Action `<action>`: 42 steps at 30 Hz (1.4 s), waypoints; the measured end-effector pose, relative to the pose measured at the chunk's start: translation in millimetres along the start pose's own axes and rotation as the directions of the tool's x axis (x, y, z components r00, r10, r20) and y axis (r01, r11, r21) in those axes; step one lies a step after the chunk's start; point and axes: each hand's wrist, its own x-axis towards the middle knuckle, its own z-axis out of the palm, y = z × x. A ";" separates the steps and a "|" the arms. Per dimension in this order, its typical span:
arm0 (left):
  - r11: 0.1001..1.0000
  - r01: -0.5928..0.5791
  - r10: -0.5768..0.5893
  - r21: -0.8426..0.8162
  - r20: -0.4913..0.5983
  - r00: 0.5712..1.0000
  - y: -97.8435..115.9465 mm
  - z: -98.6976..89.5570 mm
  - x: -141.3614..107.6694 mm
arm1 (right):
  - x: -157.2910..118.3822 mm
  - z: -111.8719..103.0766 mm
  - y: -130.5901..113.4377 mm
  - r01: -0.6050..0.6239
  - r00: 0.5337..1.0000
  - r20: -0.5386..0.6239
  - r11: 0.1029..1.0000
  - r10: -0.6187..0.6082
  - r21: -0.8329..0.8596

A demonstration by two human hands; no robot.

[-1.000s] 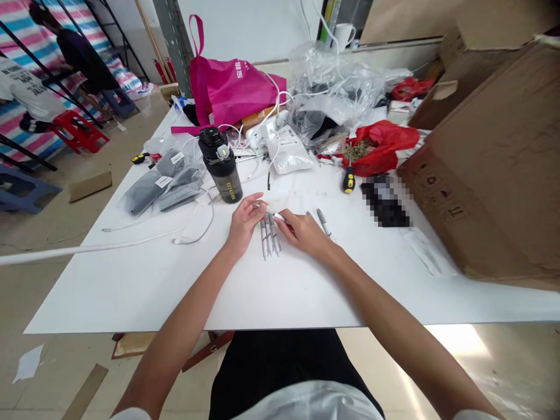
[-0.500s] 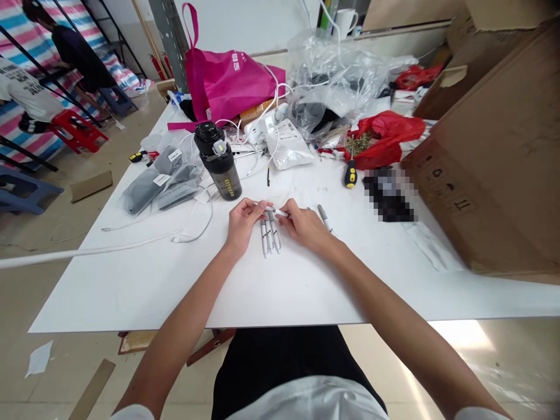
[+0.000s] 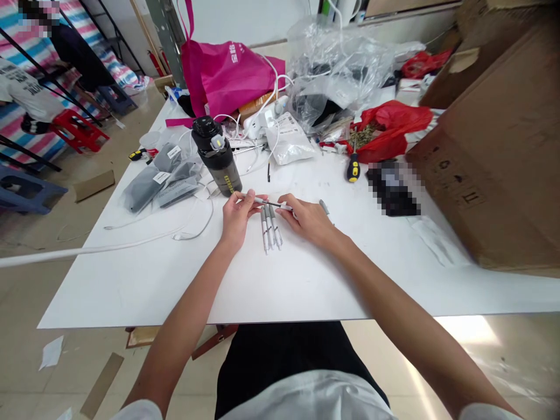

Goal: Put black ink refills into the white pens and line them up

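Note:
My left hand (image 3: 236, 220) is closed in a pinch on a light-coloured pen barrel (image 3: 258, 200). A thin dark refill (image 3: 273, 204) bridges the gap between it and the white pen part (image 3: 286, 207) pinched in my right hand (image 3: 306, 219). Just below my fingers, several white-and-grey pens (image 3: 271, 230) lie side by side on the white table (image 3: 175, 291). Another grey-tipped pen (image 3: 324, 206) lies beyond my right hand, partly hidden by it. A small black stick-like piece (image 3: 268, 172) rests on the table farther back.
A dark water bottle (image 3: 217, 160) stands close behind my left hand. Bagged grey items (image 3: 153, 181) and white cables (image 3: 196, 236) lie to the left. A yellow-black screwdriver (image 3: 353, 169), a red bag (image 3: 394, 125) and a large cardboard box (image 3: 494, 151) occupy the right side.
My hands have drawn slightly apart. The pen held between them has come apart into two pieces, exposing the dark refill. The view has shifted a little.

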 end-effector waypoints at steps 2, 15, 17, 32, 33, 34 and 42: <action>1.000 0.004 -0.004 -0.007 -0.011 1.000 -0.4 0.2 0.0 | -0.6 -1.3 -2.4 0.031 0.999 -0.024 0.999 -0.032 -0.030; 1.000 0.008 -0.009 0.009 0.083 0.997 -3.1 -0.6 -3.0 | -1.8 0.7 -1.3 0.039 0.996 -0.081 0.995 -0.046 -0.087; 1.000 -0.013 0.011 0.018 0.090 0.996 -4.7 0.4 -3.8 | -1.8 0.6 -2.1 0.037 0.997 -0.063 0.997 -0.042 -0.074; 0.996 -0.078 0.078 0.037 0.000 0.997 -4.3 0.4 -1.0 | -1.8 0.8 0.7 0.065 0.992 -0.105 0.995 -0.073 -0.080; 0.996 -0.078 0.077 0.049 0.019 0.997 -4.4 1.6 -2.5 | -2.3 1.0 0.5 0.071 0.992 -0.097 0.994 -0.079 -0.079; 0.995 -0.077 0.074 0.062 0.044 0.996 -4.6 2.7 -4.0 | -2.6 1.2 0.3 0.079 0.992 -0.089 0.994 -0.085 -0.075; 0.980 -0.114 0.099 0.163 0.100 0.990 -7.5 5.1 -7.8 | -1.6 3.3 0.8 0.108 0.993 -0.048 0.993 -0.111 -0.056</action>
